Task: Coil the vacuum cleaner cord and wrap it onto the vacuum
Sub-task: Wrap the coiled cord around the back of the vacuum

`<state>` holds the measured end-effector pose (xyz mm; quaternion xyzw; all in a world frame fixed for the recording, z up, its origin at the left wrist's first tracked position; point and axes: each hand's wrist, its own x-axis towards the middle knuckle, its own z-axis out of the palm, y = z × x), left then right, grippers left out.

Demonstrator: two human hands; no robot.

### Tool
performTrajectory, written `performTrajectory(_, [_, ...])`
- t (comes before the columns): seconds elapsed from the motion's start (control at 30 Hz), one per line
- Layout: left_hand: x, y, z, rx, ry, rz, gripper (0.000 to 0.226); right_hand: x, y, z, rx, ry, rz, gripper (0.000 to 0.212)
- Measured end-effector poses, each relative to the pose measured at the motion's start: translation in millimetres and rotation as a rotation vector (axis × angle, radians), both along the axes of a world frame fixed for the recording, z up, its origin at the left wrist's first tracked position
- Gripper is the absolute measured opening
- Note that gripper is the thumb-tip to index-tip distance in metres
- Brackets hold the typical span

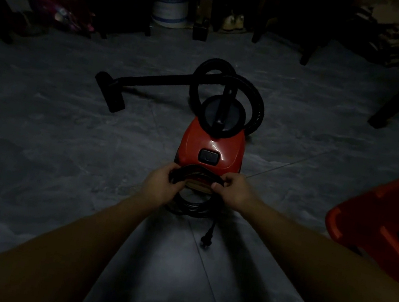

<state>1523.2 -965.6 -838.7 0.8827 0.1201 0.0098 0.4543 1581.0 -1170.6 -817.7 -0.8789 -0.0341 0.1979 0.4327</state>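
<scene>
Your left hand point(161, 184) and right hand point(235, 191) both grip the black cord point(192, 206) loops at the red vacuum's point(210, 150) near end. Keep loops tight; tuck in the plug point(206, 240).

Red canister vacuum point(210, 147) upright on floor; black cord point(194, 203) coiled in loops at its near end; plug point(206, 240) lying loose on floor

no legible text, vacuum point(210, 150) label maybe, too dark
</scene>
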Motion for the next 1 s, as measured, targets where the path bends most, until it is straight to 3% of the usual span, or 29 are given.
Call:
performTrajectory(0.47, [12.5,6.5,-36.0,0.073,0.017,0.062,0.024,5.4,13.9,-31.7,-0.156,-0.006,-0.041,0.019])
performTrajectory(0.9, [19.7,-1.8,-39.0,-0.121,0.161,0.042,0.019,6.6,-11.1,-27.3,0.049,0.081,0.009,0.020])
performTrajectory(1.0, [16.1,-8.3,-38.7,-0.080,0.165,0.006,0.016,-1.7,-21.1,-25.9,0.081,0.066,0.004,0.014])
